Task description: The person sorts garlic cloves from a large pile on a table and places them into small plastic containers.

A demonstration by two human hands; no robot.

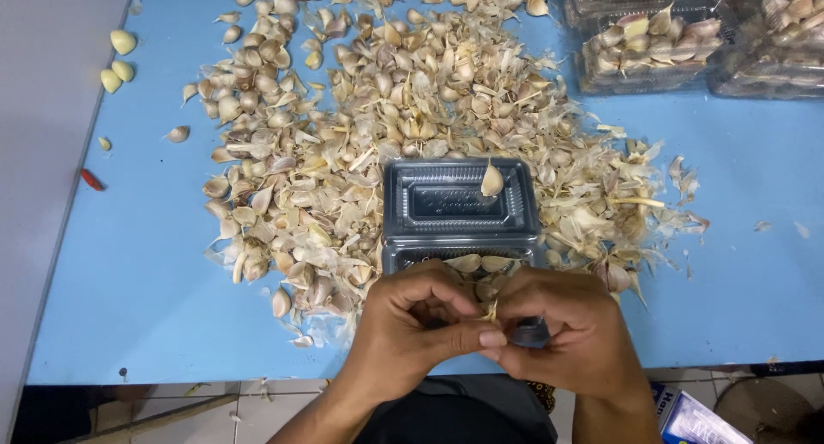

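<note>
- Far left of the black tray (461,199), off the blue table (129,272) edge on the grey strip: three peeled garlic cloves (118,59) and one small red chilli (91,179).
- Left of and behind the black tray: a wide garlic heap (360,126) of unpeeled cloves and papery skins, touching the tray on three sides.
- Inside the black tray (open clamshell, lid half farther away): one loose clove (491,180) on the lid half, a few more in the near half.
- Just near of the black tray, left-hand side: left hand (416,324), fingers curled inward, thumb tip pressed toward the other hand; pinched shut on the pale garlic clove (492,311) held between both hands.
- Same spot, right-hand side: right hand (562,328), knuckles up, fingertips closed on that clove from its side and on something dark beneath, too hidden to name.
- Held clove: directly between the two thumbs, touching both, neither hand clearly nearer; long axis not readable, mostly covered.
- Right of and behind the black tray: clear packs (652,45) filled with cloves, well apart from the hands.
</note>
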